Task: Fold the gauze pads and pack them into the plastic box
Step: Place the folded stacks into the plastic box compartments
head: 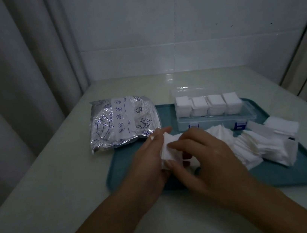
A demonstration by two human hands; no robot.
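A white gauze pad [170, 149] is held above the teal tray [287, 174] between both hands. My left hand [148, 166] grips its left side, thumb under and fingers behind it. My right hand [205, 156] pinches its right edge with curled fingers. A heap of loose unfolded gauze pads [261, 144] lies on the tray to the right. The clear plastic box [216, 119] with blue latches stands open at the tray's back, and several stacks of folded gauze pads [206, 105] sit in a row inside it.
A silver printed foil bag [122, 122] lies on the pale table [60, 188], overlapping the tray's back left corner. Tiled walls stand behind, with curtains at left and right.
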